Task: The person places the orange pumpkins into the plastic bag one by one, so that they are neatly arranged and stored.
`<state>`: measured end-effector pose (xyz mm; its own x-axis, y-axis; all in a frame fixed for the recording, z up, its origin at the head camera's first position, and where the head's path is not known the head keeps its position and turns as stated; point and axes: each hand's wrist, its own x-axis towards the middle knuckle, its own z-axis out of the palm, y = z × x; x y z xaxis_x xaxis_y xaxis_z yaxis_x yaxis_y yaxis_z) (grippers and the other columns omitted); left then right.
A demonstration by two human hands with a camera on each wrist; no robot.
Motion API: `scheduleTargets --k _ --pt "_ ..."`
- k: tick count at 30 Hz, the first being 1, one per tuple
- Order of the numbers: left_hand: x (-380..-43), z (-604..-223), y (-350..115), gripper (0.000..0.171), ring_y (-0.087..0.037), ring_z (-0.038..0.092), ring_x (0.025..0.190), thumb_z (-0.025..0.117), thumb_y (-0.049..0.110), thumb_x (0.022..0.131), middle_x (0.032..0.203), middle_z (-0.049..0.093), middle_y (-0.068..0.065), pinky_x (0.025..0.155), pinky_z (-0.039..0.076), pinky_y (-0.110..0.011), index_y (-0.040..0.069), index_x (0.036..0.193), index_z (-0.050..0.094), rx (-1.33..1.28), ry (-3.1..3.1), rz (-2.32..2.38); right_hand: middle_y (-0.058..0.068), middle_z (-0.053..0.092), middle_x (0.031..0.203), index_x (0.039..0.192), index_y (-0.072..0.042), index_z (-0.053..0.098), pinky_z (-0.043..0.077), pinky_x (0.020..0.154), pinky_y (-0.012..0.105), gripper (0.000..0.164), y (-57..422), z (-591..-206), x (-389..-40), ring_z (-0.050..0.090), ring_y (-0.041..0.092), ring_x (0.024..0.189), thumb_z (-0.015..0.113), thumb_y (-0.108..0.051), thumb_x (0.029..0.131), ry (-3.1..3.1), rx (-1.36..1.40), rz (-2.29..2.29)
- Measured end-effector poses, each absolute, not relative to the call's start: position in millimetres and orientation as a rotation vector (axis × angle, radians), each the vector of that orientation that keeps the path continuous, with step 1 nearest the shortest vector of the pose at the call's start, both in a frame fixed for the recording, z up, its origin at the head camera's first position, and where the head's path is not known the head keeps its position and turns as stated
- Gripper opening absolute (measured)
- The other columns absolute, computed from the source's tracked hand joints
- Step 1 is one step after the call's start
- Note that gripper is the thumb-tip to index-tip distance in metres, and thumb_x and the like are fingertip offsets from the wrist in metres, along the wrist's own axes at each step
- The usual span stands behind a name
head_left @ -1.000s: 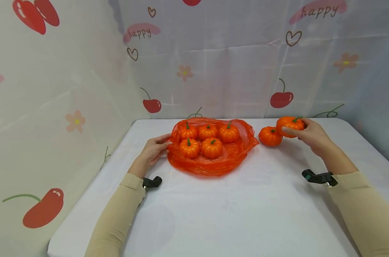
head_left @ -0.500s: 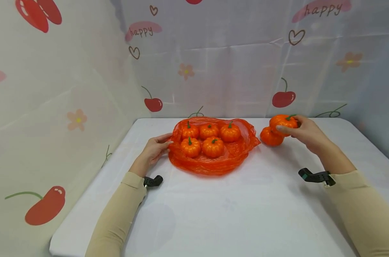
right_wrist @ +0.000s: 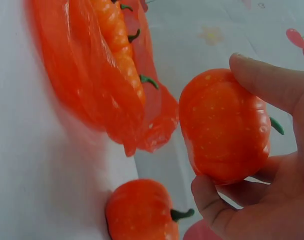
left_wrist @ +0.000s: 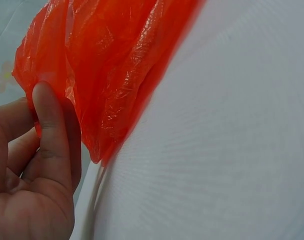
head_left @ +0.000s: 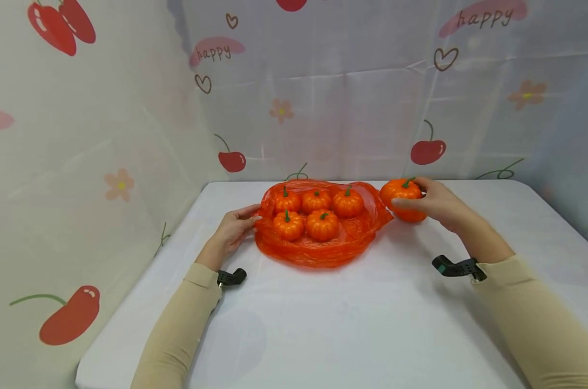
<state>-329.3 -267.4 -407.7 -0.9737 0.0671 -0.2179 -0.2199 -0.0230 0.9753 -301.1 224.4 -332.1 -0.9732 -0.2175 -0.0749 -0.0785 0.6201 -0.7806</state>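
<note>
An orange-red plastic bag (head_left: 315, 255) lies spread on the table with several small orange pumpkins (head_left: 322, 226) sitting inside it. At the bag's left rim, my left hand (head_left: 232, 231) pinches the thin plastic between thumb and fingers, as the left wrist view shows on the bag (left_wrist: 104, 70). My right hand (head_left: 441, 205) grips another small pumpkin (head_left: 397, 193) with a green stem, held up just off the bag's right edge. Partly hidden beneath it, one more pumpkin (head_left: 411, 216) rests on the table; in the right wrist view this pumpkin (right_wrist: 139, 212) stands apart from the bag.
The white table (head_left: 342, 313) has its back edge along a printed curtain (head_left: 332, 124) with cherries and hearts. A second curtain side closes in on the left. Each wrist wears a small black camera (head_left: 456, 267).
My right hand has carried the held pumpkin leftward, over the pumpkin on the table and up to the bag's right edge. The left hand stays at the bag's rim.
</note>
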Motion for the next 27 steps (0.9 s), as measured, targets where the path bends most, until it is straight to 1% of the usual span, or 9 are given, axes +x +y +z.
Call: scheduleTargets --k 4,9,13,20,24,27 --pt "-328.7 -408.3 -268.6 0.046 -0.015 0.061 0.086 0.06 0.007 0.103 0.152 0.052 -0.007 0.074 0.058 -0.019 0.02 0.147 0.059 -0.166 2.038 2.11 0.025 0.04 0.152 0.156 0.002 0.027 0.048 0.109 0.059 0.092 211.9 -331.3 -302.0 0.04 0.043 0.137 0.072 -0.05 0.094 2.65 -0.282 -1.287" --pt "-330.0 -409.8 -269.1 0.046 -0.015 0.06 0.082 0.061 0.007 0.103 0.152 0.053 -0.008 0.073 0.057 -0.018 0.02 0.147 0.059 -0.159 2.034 2.111 0.023 0.042 0.151 0.157 0.0 0.028 0.052 0.107 0.054 0.093 198.0 -332.0 -304.2 0.042 0.04 0.135 0.074 -0.049 0.092 2.61 -0.305 -1.293" --pt "-330.3 -408.8 -268.1 0.046 -0.014 0.06 0.08 0.061 0.008 0.103 0.151 0.053 -0.008 0.073 0.057 -0.018 0.019 0.147 0.059 -0.153 2.038 2.112 0.023 0.041 0.153 0.159 0.0 0.026 0.05 0.108 0.055 0.095 188.8 -333.0 -306.4 0.041 0.04 0.136 0.073 -0.049 0.092 2.586 -0.312 -1.288" --pt "-330.1 -407.9 -267.9 0.046 -0.014 0.06 0.086 0.061 0.008 0.103 0.151 0.054 -0.007 0.074 0.057 -0.019 0.019 0.147 0.059 -0.152 2.048 2.104 0.02 0.047 0.152 0.156 -0.006 0.035 0.047 0.111 0.057 0.088 172.5 -333.3 -307.0 0.046 0.037 0.136 0.076 -0.048 0.091 2.548 -0.328 -1.297" --pt "-330.4 -409.4 -268.2 0.046 -0.014 0.06 0.085 0.062 0.008 0.103 0.151 0.054 -0.008 0.074 0.057 -0.019 0.018 0.147 0.059 -0.146 2.043 2.109 0.02 0.045 0.155 0.16 -0.007 0.031 0.043 0.114 0.059 0.092 166.1 -336.7 -307.0 0.044 0.038 0.139 0.075 -0.048 0.091 2.522 -0.345 -1.306" --pt "-330.4 -409.1 -268.6 0.046 -0.014 0.06 0.083 0.062 0.008 0.103 0.151 0.054 -0.008 0.072 0.057 -0.018 0.018 0.147 0.059 -0.146 2.036 2.117 0.02 0.045 0.155 0.16 -0.006 0.03 0.044 0.114 0.058 0.092 160.6 -338.9 -308.3 0.044 0.038 0.139 0.075 -0.048 0.091 2.525 -0.349 -1.293"
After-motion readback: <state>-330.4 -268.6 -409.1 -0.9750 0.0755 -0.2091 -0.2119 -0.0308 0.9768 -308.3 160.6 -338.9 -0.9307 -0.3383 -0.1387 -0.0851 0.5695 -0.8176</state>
